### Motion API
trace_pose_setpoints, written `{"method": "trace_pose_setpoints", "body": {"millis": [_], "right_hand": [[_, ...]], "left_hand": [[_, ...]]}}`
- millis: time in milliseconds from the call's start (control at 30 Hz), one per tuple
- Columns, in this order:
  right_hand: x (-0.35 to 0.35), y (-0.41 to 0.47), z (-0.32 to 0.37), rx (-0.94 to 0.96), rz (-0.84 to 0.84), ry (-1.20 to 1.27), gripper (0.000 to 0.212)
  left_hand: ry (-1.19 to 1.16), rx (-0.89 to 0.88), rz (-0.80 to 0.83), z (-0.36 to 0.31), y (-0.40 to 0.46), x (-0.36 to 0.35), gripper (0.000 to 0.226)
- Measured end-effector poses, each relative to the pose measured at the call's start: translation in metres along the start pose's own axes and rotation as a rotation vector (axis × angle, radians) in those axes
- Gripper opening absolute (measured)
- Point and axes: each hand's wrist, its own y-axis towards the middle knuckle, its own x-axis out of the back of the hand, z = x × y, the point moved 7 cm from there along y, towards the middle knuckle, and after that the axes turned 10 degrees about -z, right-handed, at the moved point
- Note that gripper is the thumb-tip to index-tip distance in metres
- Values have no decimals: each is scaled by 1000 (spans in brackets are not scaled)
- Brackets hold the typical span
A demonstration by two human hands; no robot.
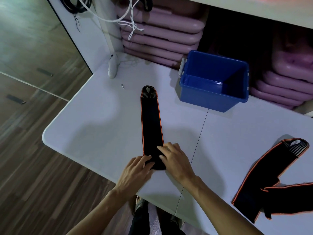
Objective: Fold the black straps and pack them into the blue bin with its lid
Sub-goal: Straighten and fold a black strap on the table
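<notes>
A long black strap point(150, 122) with orange edges lies flat on the white table point(94, 126), running away from me, its looped end farthest. My left hand point(135, 173) and my right hand point(172, 158) both grip its near end, fingers curled over the fabric there. The blue bin point(237, 100) stands open and empty at the back right of the table. No lid is in view. More black straps point(264, 180) with orange edges lie in a loose heap at the right.
Stacks of pink trays point(160, 33) fill the shelf behind the bin and at the right. A white handheld device point(112, 68) and a small screw point(122, 86) lie at the table's far left. White cords point(128, 19) hang above. Wooden floor lies to the left.
</notes>
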Motion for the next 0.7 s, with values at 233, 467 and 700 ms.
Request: {"method": "trace_pose_setpoints", "body": {"millis": [233,467,700], "right_hand": [[9,6,-7,-60,61,131,34],[9,19,-7,-32,110,95,29],[4,27,-7,-105,67,106,32]], "left_hand": [[-150,216,41,17,29,6,33],[-280,490,-26,35,37,2,15],[-270,557,-4,42,37,-12,30]]}}
